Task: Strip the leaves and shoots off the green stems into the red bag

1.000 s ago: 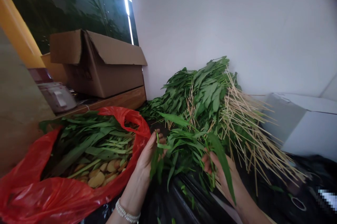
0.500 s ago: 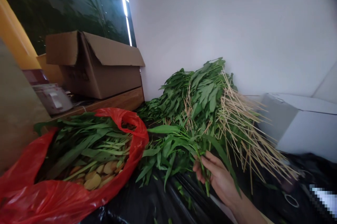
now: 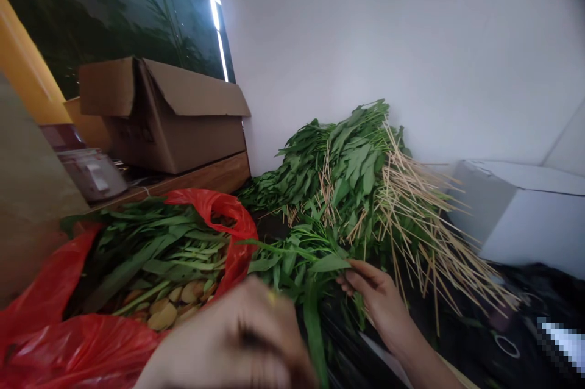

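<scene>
Pale wall (image 3: 365,29) stands behind the workspace; black plastic sheeting (image 3: 340,337) covers the work surface. Right hand (image 3: 381,297): thumb and fingers closed on a leafy sprig (image 3: 326,264), which lies over the loose greens (image 3: 286,270) at centre, just right of the red bag (image 3: 86,346). Left hand (image 3: 242,340): in the near foreground, apart from the right, fingers curled and blurred – whether it grips anything cannot be told. For sound handling, pinch the sprig by its stem, not the leaf blades, and keep the pressure light to avoid bruising. Keep the left hand clear of the long hanging leaf (image 3: 313,322) beside it. Maintain clearance from the thin sticks (image 3: 439,224) – their projecting ends could snag foliage
</scene>
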Motion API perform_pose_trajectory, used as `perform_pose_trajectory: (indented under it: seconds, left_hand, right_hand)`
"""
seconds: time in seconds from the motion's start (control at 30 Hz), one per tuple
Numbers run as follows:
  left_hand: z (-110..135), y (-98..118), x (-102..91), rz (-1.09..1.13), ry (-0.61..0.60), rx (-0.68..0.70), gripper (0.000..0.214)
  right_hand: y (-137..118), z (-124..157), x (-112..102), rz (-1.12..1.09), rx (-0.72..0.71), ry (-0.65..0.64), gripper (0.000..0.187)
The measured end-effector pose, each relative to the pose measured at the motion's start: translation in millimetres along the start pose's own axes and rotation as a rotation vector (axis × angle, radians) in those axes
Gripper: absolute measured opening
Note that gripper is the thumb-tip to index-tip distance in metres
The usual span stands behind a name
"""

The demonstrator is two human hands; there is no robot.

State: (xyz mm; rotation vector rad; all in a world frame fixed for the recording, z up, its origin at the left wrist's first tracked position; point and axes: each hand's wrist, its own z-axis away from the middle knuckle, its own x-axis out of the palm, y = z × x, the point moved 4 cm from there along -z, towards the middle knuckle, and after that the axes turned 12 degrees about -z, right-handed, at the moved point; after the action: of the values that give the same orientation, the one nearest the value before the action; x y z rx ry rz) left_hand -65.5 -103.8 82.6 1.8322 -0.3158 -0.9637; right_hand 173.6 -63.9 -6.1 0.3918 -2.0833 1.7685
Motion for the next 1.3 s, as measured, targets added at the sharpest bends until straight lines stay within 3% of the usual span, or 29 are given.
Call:
perform_pose_trajectory:
  seconds: [0.1,0.13,0.17,0.3,0.4,0.57,0.67,0.87,1.0,1.13,1.23,1.3]
  left_hand:
    - [-60.7,-4.5,-48.4,-0.118,0.514,0.067,0.019]
    - [-76.2,-9.3,-55.5,-0.174,0.683,0.085,0.017]
    - [-90.8,-15.8,-55.0,-0.215,0.736,0.102,0.015]
    - [-117.5,-46.6,-27.8,-0.274,0.687,0.152,0.016]
    - [-109.9,-58.2,-17.7,-0.332,0.749,0.191,0.018]
    - [-94.2,-51.8,-14.9,-0.619,0.884,0.303,0.02]
    - [-92.1,-47.6,-6.2,-0.8,0.851,0.37,0.024]
    - [-99.4,-52.3,9.0,-0.97,0.529,0.396,0.025]
    - [-101.1,-51.9,11.5,-0.966,0.397,0.353,0.028]
    - [-101.3,-49.6,13.7,-0.961,0.339,0.328,0.026]
    - [-101.7,-50.6,12.8,-0.971,0.373,0.343,0.023]
    - [-101.4,-52.2,10.4,-0.992,0.444,0.358,0.023]
  right_hand:
    - [-6.2,0.3,-4.2,0.063,-0.077,0.078,0.033]
    - [-8.9,0.8,-5.2,0.094,-0.093,0.1,0.034]
    - [-11.9,1.4,-6.1,0.134,-0.109,0.117,0.033]
    - [-24.1,4.3,-5.7,0.339,-0.214,0.108,0.021]
    - [-31.5,8.2,-3.1,0.462,-0.377,0.099,0.015]
    - [-35.5,17.5,5.7,0.733,-0.683,0.108,0.03]
    - [-34.9,22.1,13.5,0.868,-0.836,0.074,0.034]
    - [-34.0,26.0,20.8,0.958,-0.945,0.026,0.035]
    - [-32.9,24.5,18.4,0.976,-0.936,0.028,0.036]
    - [-30.0,23.0,15.5,0.984,-0.92,0.036,0.036]
    - [-30.1,23.5,14.6,0.918,-0.81,0.049,0.026]
    - [-31.5,23.3,13.1,0.815,-0.652,0.074,0.019]
